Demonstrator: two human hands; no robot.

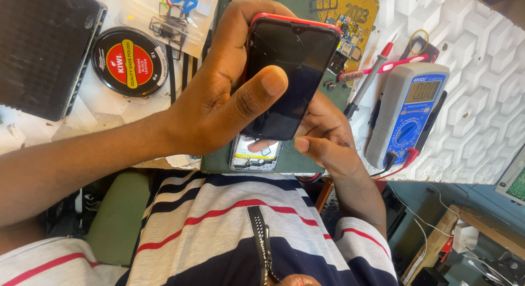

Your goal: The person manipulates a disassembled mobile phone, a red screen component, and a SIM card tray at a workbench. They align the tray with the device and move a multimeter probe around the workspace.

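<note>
My left hand (219,100) grips a smartphone (290,67) with a dark, cracked screen and a red frame. Its fingers wrap over the top edge and its thumb lies across the glass. My right hand (328,138) holds the phone's lower right corner from underneath, with a fingertip showing below the phone. Directly beneath the phone, an opened phone chassis (254,157) lies on a green mat (219,163).
A grey and blue multimeter (407,114) with red probes lies to the right. A pink tool (383,67) and a yellow circuit board (347,15) lie behind the phone. A round black tin (129,60), a black case (44,45) and a plastic bag of parts (164,15) are at left.
</note>
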